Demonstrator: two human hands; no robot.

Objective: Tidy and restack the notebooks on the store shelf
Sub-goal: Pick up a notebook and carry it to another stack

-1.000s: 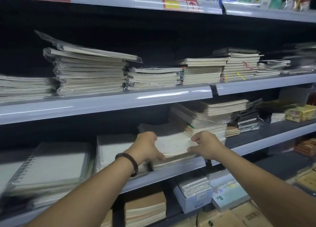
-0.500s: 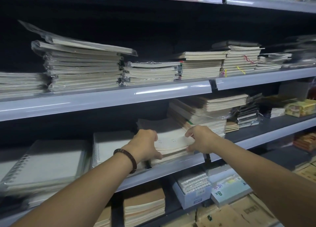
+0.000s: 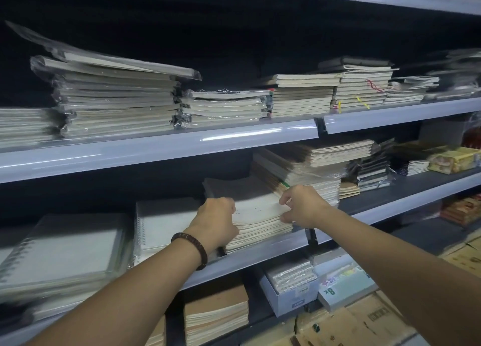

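Note:
A low stack of pale notebooks lies on the middle shelf, near its front edge. My left hand, with a dark bead bracelet on the wrist, grips the stack's left front corner with curled fingers. On the right front corner my right hand pinches the stack, thumb under the top books and fingers over them. Right behind it leans a taller, uneven pile of notebooks.
Spiral notebooks and a blurred pile lie left of my hands. The upper shelf carries wrapped notebook stacks. Below are a brown-covered stack, a grey box and cardboard cartons.
Both hands have slid deeper onto the shelf along the stack's two front corners, and the stack has moved back a little with them. The camera has tilted slightly upward.

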